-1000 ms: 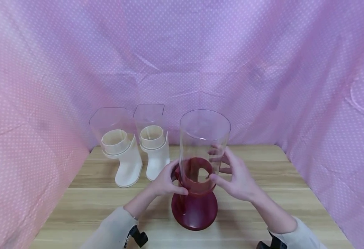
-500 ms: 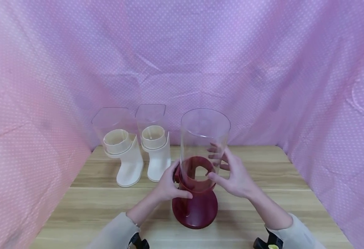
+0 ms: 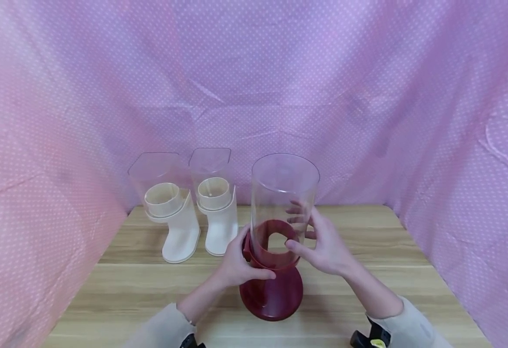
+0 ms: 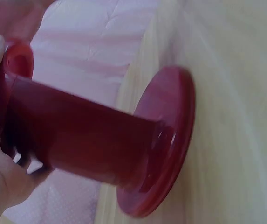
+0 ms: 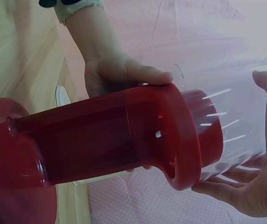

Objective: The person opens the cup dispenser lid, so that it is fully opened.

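A dark red stand point(image 3: 275, 296) with a round base holds a clear cylinder point(image 3: 285, 193) upright at its top; a red ring point(image 5: 184, 140) surrounds the cylinder's lower end. My left hand point(image 3: 238, 263) grips the upper part of the stand from the left, thumb across the front. On the right, my right hand point(image 3: 325, 244) curves round the lower part of the clear cylinder, its fingers behind and its thumb in front. In the right wrist view a fingertip lies by the red ring's edge.
Two white stands point(image 3: 180, 237) point(image 3: 221, 232) with cream rings and clear open-topped containers stand at the back left of the wooden table point(image 3: 367, 299). Pink dotted cloth point(image 3: 280, 72) hangs behind and at both sides.
My left hand has shifted slightly right, its thumb lying further across the front of the stand. My right hand has moved slightly left with the cylinder's upper rim.
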The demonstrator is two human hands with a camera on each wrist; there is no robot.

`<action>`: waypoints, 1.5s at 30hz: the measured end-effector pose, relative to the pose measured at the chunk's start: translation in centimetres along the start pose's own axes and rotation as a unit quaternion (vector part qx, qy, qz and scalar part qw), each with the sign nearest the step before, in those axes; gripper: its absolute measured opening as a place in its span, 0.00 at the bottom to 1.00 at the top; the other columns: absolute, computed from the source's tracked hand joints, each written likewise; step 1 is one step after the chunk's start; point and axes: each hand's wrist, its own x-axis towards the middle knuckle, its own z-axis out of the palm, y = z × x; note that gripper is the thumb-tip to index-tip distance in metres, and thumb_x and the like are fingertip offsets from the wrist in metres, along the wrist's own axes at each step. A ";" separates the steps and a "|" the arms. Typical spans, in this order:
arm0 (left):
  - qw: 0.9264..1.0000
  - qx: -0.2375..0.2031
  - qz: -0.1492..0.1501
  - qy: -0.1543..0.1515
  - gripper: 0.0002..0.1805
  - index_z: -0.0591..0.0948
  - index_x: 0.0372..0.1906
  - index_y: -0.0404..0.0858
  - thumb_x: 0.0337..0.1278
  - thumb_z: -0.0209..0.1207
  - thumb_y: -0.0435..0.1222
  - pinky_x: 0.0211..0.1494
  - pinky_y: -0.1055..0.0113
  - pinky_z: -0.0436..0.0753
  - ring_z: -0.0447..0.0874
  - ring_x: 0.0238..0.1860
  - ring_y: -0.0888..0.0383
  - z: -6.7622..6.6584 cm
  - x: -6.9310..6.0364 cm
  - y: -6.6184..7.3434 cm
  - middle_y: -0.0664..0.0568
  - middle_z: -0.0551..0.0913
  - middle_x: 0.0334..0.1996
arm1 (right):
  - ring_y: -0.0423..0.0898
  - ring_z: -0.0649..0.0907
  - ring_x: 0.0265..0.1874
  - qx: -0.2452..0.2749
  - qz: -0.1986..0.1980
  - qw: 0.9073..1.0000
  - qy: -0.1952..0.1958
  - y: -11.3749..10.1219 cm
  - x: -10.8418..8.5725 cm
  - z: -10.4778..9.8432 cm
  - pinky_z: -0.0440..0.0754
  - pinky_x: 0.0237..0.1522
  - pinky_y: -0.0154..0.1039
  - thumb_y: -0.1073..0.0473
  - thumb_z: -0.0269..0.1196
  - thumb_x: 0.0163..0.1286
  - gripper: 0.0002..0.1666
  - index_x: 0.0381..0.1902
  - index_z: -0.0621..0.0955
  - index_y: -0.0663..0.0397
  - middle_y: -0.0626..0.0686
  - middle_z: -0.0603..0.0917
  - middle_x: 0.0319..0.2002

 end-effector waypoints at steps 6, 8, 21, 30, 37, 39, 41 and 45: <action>0.999 0.026 0.006 0.022 0.56 0.69 0.73 0.53 0.34 0.88 0.39 0.62 0.63 0.88 0.87 0.57 0.55 0.6 -0.2 -0.2 0.51 0.85 0.60 | 0.63 0.86 0.61 0.020 -0.014 1.000 -0.004 0.6 0.0 0.0 0.91 0.52 0.58 0.58 0.72 0.66 0.48 0.80 0.64 0.44 0.60 0.79 0.70; 0.999 0.026 0.011 0.019 0.57 0.70 0.74 0.52 0.33 0.88 0.38 0.63 0.63 0.88 0.86 0.58 0.50 0.3 -0.1 -0.3 0.47 0.85 0.61 | 0.65 0.86 0.62 0.023 -0.015 1.000 -0.003 0.7 -0.1 0.0 0.91 0.52 0.60 0.56 0.71 0.67 0.48 0.81 0.63 0.42 0.60 0.79 0.70; 0.999 0.036 0.014 0.032 0.53 0.73 0.70 0.52 0.33 0.89 0.41 0.58 0.63 0.89 0.87 0.53 0.58 0.0 0.0 0.3 0.52 0.86 0.56 | 0.64 0.84 0.64 0.015 -0.013 1.000 -0.001 0.3 0.4 -0.1 0.91 0.50 0.61 0.54 0.72 0.67 0.49 0.81 0.63 0.45 0.60 0.79 0.70; 0.997 0.052 0.009 0.050 0.56 0.72 0.71 0.55 0.30 0.89 0.41 0.60 0.63 0.88 0.86 0.57 0.54 0.4 0.0 0.3 0.50 0.85 0.60 | 0.64 0.85 0.62 0.029 -0.042 0.998 0.030 -0.8 2.5 -2.4 0.86 0.58 0.67 0.55 0.69 0.66 0.46 0.79 0.66 0.50 0.63 0.82 0.65; 0.997 0.059 0.009 0.051 0.56 0.73 0.71 0.55 0.28 0.90 0.40 0.60 0.63 0.89 0.86 0.57 0.58 0.3 0.0 0.2 0.56 0.85 0.59 | 0.64 0.83 0.65 0.088 -0.042 0.995 0.019 -3.5 6.2 -4.5 0.89 0.57 0.52 0.41 0.71 0.69 0.49 0.80 0.65 0.47 0.61 0.78 0.72; 0.997 0.057 0.007 0.047 0.55 0.74 0.70 0.55 0.28 0.89 0.40 0.59 0.63 0.89 0.87 0.57 0.58 0.3 0.0 0.3 0.56 0.85 0.59 | 0.64 0.82 0.67 0.107 -0.039 0.994 0.002 -4.0 6.6 -4.6 0.89 0.57 0.45 0.43 0.73 0.69 0.49 0.80 0.64 0.48 0.61 0.78 0.72; 0.997 0.056 0.007 0.043 0.54 0.74 0.70 0.55 0.29 0.89 0.40 0.59 0.63 0.89 0.87 0.56 0.58 0.3 0.0 0.3 0.56 0.86 0.58 | 0.65 0.82 0.67 0.120 -0.036 0.992 -0.010 -4.3 6.8 -4.4 0.90 0.56 0.42 0.48 0.75 0.67 0.51 0.80 0.63 0.51 0.63 0.78 0.72; 0.998 0.059 0.004 0.036 0.52 0.76 0.68 0.55 0.30 0.89 0.40 0.56 0.62 0.90 0.88 0.53 0.59 0.2 0.0 0.3 0.56 0.87 0.56 | 0.63 0.84 0.65 0.124 -0.035 0.992 -0.012 -4.8 6.4 -4.2 0.90 0.57 0.44 0.62 0.79 0.60 0.54 0.79 0.63 0.53 0.63 0.79 0.70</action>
